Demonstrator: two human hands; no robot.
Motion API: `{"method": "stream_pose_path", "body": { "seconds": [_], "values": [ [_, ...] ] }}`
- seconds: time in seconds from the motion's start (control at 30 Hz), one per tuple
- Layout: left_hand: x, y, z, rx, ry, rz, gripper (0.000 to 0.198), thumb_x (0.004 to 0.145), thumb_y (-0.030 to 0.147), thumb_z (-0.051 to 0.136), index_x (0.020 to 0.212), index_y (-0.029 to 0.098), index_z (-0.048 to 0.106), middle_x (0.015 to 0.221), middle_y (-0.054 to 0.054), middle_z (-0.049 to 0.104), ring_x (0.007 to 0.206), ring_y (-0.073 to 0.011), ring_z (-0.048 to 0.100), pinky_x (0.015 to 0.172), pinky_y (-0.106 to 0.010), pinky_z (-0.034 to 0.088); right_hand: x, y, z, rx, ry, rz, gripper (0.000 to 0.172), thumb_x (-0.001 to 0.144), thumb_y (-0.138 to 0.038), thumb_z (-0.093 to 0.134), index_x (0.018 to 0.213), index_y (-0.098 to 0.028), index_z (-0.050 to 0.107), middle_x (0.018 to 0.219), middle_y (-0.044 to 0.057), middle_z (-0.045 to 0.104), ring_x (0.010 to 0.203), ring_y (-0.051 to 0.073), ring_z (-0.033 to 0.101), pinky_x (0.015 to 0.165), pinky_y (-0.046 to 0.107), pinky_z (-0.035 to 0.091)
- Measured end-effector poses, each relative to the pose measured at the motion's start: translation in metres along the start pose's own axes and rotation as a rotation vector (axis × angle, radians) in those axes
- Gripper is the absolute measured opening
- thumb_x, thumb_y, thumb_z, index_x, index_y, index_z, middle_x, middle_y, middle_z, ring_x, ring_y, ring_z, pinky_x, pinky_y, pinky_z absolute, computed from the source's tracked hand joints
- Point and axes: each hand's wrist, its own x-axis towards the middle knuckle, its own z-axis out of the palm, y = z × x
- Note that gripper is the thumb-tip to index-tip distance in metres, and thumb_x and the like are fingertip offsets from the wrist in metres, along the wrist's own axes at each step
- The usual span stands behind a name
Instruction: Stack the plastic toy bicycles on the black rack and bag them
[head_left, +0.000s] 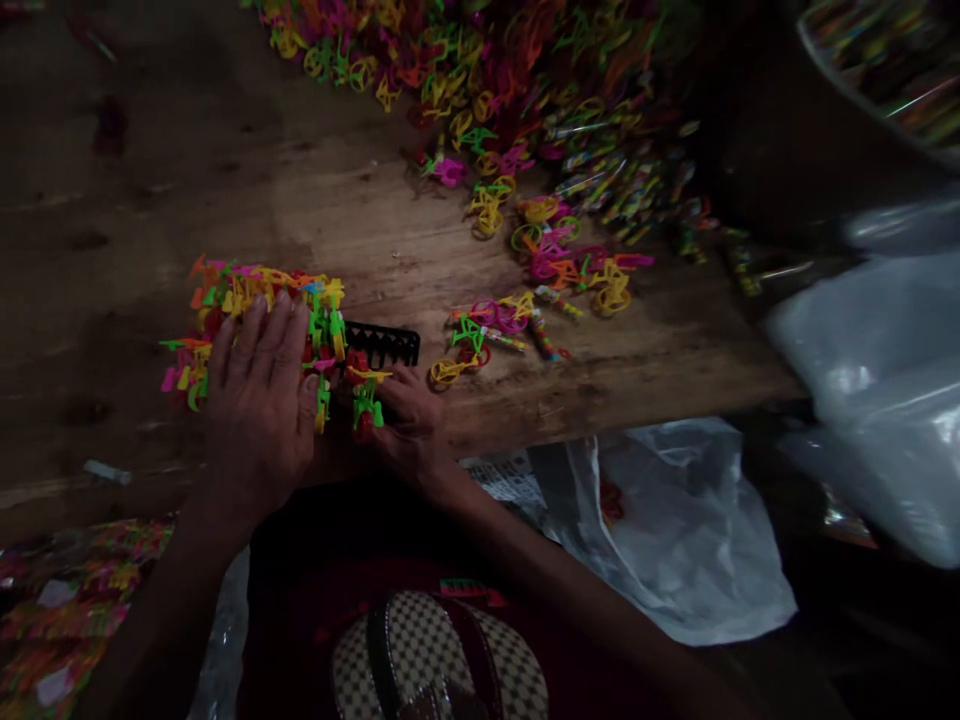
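Observation:
My left hand (259, 390) lies flat, fingers stretched, over a packed cluster of small coloured plastic toys (326, 310). These sit in rows on a black slotted rack (382, 343), whose right end shows bare. Just right of that hand, my right hand (412, 425) has its fingers closed on a small toy bicycle (366, 405) in green, yellow and red, at the rack's near side. Its fingertips are partly hidden. A few loose toy bicycles (454, 372) and thin candy-filled tubes (541, 335) lie on the wooden table right of the rack.
A big heap of toy bicycles (450, 60) spreads across the back, beside a pile of filled tubes (615, 175). A large container (817, 130) stands at the back right. Clear plastic bags (690, 530) hang at the front edge, and packed toys (82, 600) lie lower left.

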Motion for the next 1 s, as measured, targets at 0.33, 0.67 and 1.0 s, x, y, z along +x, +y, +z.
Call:
{"method": "stream_pose_path", "body": {
  "seconds": [0.33,0.67,1.0],
  "values": [
    [0.003,-0.001,-0.005,-0.045,-0.049,-0.042,0.053,0.105,0.030,0.036,0.156,0.015,0.041,0.157,-0.012,0.051,0.151,-0.0266,0.041,0.128,-0.048,0.029,0.002,-0.006,0.004,-0.036,-0.005,-0.027,0.013,0.095,-0.022,0.056,0.087,-0.021,0.066,0.075,0.002,0.070,0.072,0.018,0.058,0.080,0.036,0.044],
    [0.001,0.003,-0.002,0.010,-0.052,-0.043,0.052,0.104,0.028,0.036,0.152,0.009,0.044,0.157,-0.014,0.050,0.151,-0.0274,0.041,0.128,-0.048,0.029,-0.010,-0.002,-0.001,0.160,0.137,0.201,0.010,0.093,-0.029,0.065,0.087,-0.022,0.069,0.081,0.002,0.072,0.074,0.019,0.065,0.071,0.035,0.052],
    [0.003,0.009,-0.005,-0.069,-0.082,-0.124,0.052,0.103,0.028,0.037,0.153,0.017,0.046,0.159,-0.009,0.049,0.152,-0.0263,0.039,0.132,-0.047,0.024,-0.007,-0.005,-0.002,0.023,0.038,0.097,0.017,0.094,-0.025,0.061,0.077,-0.023,0.065,0.070,0.001,0.066,0.073,0.020,0.061,0.069,0.036,0.048]
  ]
}}
